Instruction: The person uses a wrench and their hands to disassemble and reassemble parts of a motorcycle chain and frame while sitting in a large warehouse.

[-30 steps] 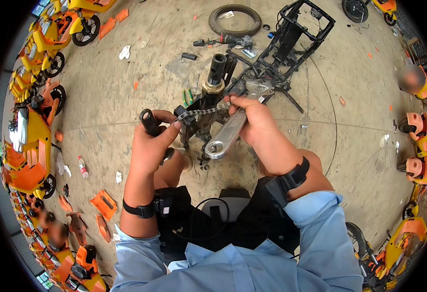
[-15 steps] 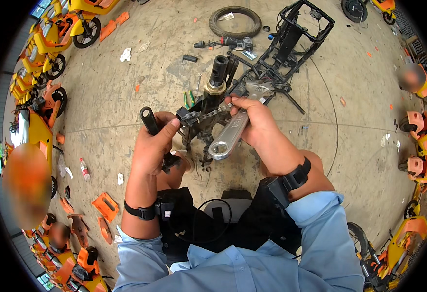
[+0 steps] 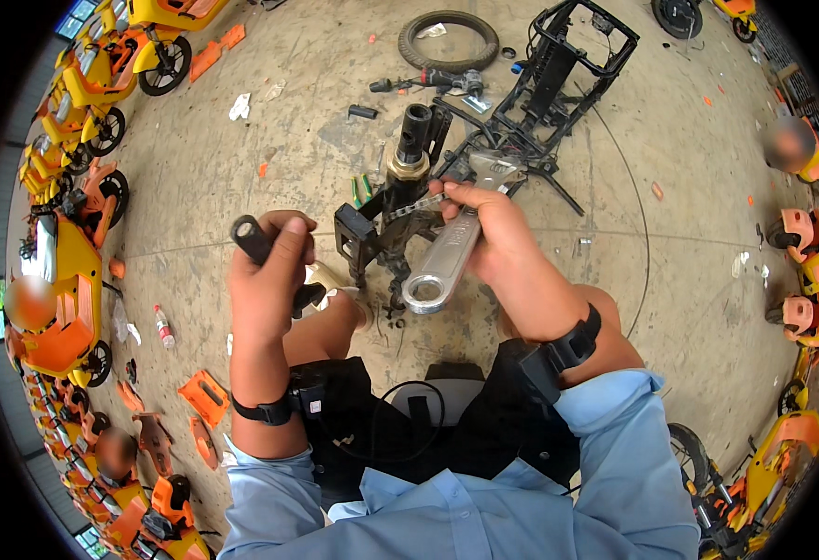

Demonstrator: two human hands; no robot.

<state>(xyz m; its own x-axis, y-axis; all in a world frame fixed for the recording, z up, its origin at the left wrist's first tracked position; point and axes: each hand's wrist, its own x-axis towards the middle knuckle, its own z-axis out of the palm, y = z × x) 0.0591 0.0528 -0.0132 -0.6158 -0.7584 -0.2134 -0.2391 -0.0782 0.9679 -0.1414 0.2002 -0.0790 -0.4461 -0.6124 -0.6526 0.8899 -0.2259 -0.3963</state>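
My left hand [image 3: 268, 275], left of the upright black fork assembly [image 3: 395, 198], is closed round a black-handled tool [image 3: 252, 239] with a hole in its end. Most of that tool is hidden by my fingers. On the other side, my right hand [image 3: 495, 229] grips a large silver adjustable wrench [image 3: 445, 254], its jaw pointing away from me. A short length of metal chain [image 3: 416, 207] runs from those fingers toward the fork assembly; whether it is fixed there I cannot tell. A brass-coloured nut [image 3: 408, 166] rings the steering tube.
Beyond the fork lie a bare black scooter frame [image 3: 559, 79], a tyre [image 3: 409, 47] and a red-and-black power tool [image 3: 442, 78]. Green-handled pliers [image 3: 361, 190] are behind the fork. A bottle [image 3: 164, 327] and orange panels [image 3: 203, 399] lie left. Yellow scooters [image 3: 69, 289] line the sides.
My left hand has moved left and slightly down with the black-handled tool, away from the fork and chain. The right hand and wrench have barely moved.
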